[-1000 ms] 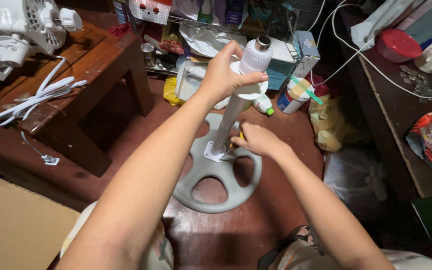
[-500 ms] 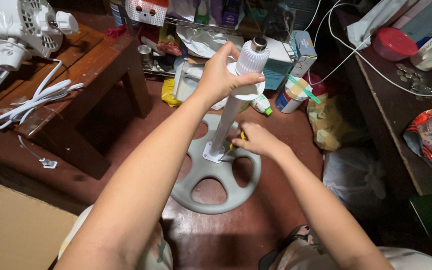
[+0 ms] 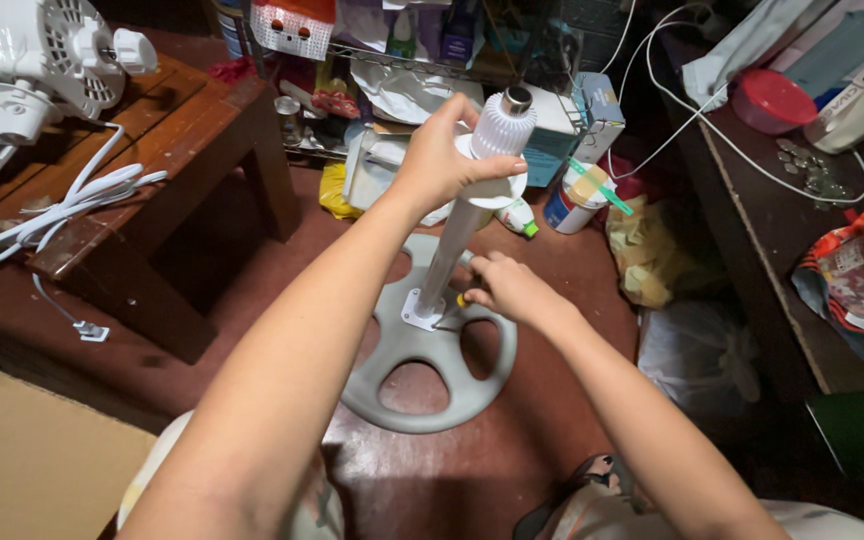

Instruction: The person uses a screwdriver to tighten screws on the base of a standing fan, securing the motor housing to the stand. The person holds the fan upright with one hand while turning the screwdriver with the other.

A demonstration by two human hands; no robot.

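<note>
A round grey fan base [image 3: 392, 370] with cut-outs lies on the dark red floor. A white stand pole [image 3: 452, 245] rises from its middle, topped by a ribbed white collar [image 3: 502, 125]. My left hand [image 3: 442, 155] grips the pole just under that collar. My right hand [image 3: 507, 285] is closed on a yellow-handled screwdriver [image 3: 460, 300], whose tip is down at the square foot plate [image 3: 420, 310] of the pole.
A wooden bench [image 3: 167, 140] at left carries a white fan head [image 3: 42, 50] and its coiled cord [image 3: 62, 200]. Cardboard [image 3: 22, 460] lies bottom left. Behind the pole are cluttered wire shelves [image 3: 402, 60], a taped can [image 3: 577, 195], plastic bags [image 3: 692, 350] and a dark table [image 3: 782, 220] at right.
My right hand has shifted slightly and turned at the foot plate, with less of the yellow handle showing. My left hand keeps its grip on the pole. The view drifted a little.
</note>
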